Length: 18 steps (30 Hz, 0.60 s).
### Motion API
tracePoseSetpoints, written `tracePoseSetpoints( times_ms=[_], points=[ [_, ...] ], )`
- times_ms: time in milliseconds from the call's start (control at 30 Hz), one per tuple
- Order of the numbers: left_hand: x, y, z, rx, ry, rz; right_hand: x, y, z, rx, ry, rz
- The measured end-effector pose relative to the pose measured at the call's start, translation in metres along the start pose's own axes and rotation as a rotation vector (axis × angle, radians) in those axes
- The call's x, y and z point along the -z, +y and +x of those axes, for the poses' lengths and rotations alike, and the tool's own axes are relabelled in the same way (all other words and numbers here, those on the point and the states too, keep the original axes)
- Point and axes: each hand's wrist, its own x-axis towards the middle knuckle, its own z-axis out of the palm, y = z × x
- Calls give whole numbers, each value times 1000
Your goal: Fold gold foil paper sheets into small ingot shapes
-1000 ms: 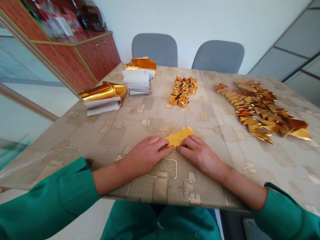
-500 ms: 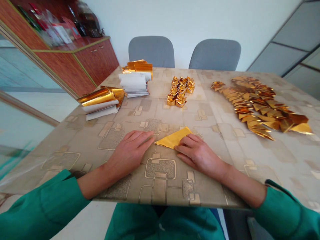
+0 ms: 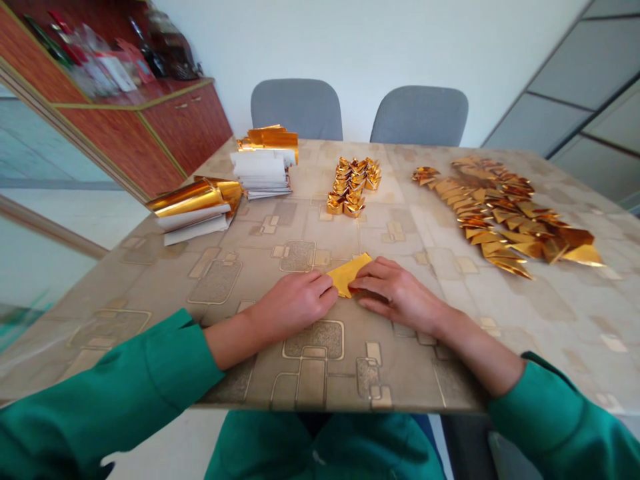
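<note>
A folded piece of gold foil paper [image 3: 347,273] lies on the table in front of me, between my two hands. My left hand [image 3: 305,298] has its fingers curled onto the paper's left end and covers that corner. On the opposite side, my right hand [image 3: 395,293] pinches the paper's right edge between thumb and fingers. Beyond the hands, near the table's middle, stands a cluster of folded gold paper pieces [image 3: 353,187], set in short rows. Many more folded gold pieces [image 3: 500,213] lie nested in curved rows on the right.
The patterned tablecloth [image 3: 313,373] covers the table. At the back left are a stack of white-backed gold sheets [image 3: 263,173] and a curled bundle of gold sheets [image 3: 197,207]. Two grey chairs [image 3: 297,110] stand at the far edge, and a wooden cabinet [image 3: 165,127] is at the left.
My left hand has moved right and closed on the paper's left corner, where it lay flat beside it before. Less of the paper shows now. My right hand stays at the right edge.
</note>
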Motion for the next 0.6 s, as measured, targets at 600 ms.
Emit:
tracePoseSetpoints(
  times_ms=[600],
  points=[
    [-8, -45, -16, -178, 281, -265, 11, 2, -4, 207, 9, -19]
  ],
)
